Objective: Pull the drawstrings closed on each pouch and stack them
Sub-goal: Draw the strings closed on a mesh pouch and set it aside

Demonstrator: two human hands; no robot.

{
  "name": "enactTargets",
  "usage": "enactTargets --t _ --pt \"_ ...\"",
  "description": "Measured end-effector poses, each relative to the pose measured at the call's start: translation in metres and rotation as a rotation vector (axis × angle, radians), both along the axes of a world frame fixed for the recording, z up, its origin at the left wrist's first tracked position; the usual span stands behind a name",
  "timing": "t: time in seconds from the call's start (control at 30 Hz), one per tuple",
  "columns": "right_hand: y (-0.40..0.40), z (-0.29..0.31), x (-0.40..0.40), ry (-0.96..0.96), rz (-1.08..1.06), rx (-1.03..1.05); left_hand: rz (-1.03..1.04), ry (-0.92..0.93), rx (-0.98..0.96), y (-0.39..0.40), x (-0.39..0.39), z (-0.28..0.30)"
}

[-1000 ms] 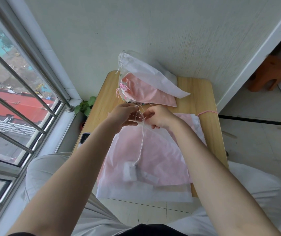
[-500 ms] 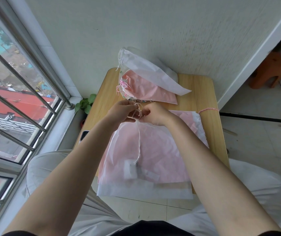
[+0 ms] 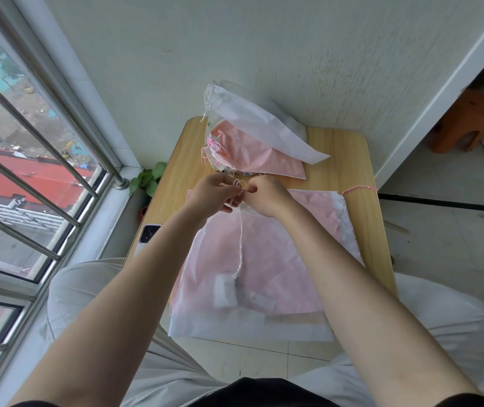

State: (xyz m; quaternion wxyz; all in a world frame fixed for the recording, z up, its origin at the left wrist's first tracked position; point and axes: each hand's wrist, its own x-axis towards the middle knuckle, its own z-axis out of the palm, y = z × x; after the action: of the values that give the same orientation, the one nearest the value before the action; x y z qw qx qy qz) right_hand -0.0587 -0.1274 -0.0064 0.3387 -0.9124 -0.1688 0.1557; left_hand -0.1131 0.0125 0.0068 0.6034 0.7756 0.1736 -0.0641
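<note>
A large translucent white pouch (image 3: 252,289) with pink contents lies on the wooden table (image 3: 349,160), its bottom hanging over the near edge. Its mouth is gathered under my hands. My left hand (image 3: 212,195) and my right hand (image 3: 264,195) meet at that mouth, both pinching the white drawstring (image 3: 240,245), which forms a small loop between the fingers and trails down over the pouch. At the back lies a stack: a white pouch (image 3: 252,118) on a pink pouch (image 3: 252,155), both with cinched mouths to the left.
A phone (image 3: 146,235) lies at the table's left edge. A loose pink string (image 3: 358,188) lies at the right edge. A barred window is on the left, a small plant (image 3: 146,180) below it, an orange stool (image 3: 463,121) at far right. My knees are under the table.
My hands have shifted slightly away from me along the pouch's mouth, and a small loop of drawstring now shows between the fingers. The back stack has not moved.
</note>
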Motion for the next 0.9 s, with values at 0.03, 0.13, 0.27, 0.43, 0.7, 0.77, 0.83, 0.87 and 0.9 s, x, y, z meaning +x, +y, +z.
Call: enactTargets --t 0.03,0.13,0.27,0.43,0.7,0.77,0.83,0.87,0.9 --pt "0.001 -0.001 -0.002 -0.036 -0.008 -0.009 0.02 0.001 -0.003 -0.001 -0.001 -0.001" --pt "0.003 -0.006 -0.009 -0.195 -0.027 -0.073 0.053 0.007 -0.006 -0.004 -0.002 -0.003" --pt "0.005 -0.011 -0.015 -0.486 -0.018 -0.143 0.058 0.027 0.003 -0.006 -0.001 -0.002" --pt "0.006 -0.013 -0.015 -0.5 0.024 -0.091 0.025 0.052 0.043 -0.005 0.0 0.0" --pt "-0.007 -0.005 -0.01 0.134 -0.081 0.356 0.061 0.051 0.043 0.001 -0.003 -0.004" --pt "-0.014 -0.003 -0.007 0.292 -0.053 0.408 0.062 0.059 0.045 0.002 -0.003 -0.005" --pt "-0.021 -0.002 -0.004 0.379 -0.026 0.407 0.071 0.061 0.054 0.003 -0.003 -0.006" --pt "-0.024 -0.002 -0.003 0.376 -0.023 0.39 0.078 0.061 0.058 0.003 -0.003 -0.007" --pt "-0.027 -0.002 -0.002 0.349 -0.027 0.368 0.083 0.059 0.06 0.003 -0.003 -0.007"
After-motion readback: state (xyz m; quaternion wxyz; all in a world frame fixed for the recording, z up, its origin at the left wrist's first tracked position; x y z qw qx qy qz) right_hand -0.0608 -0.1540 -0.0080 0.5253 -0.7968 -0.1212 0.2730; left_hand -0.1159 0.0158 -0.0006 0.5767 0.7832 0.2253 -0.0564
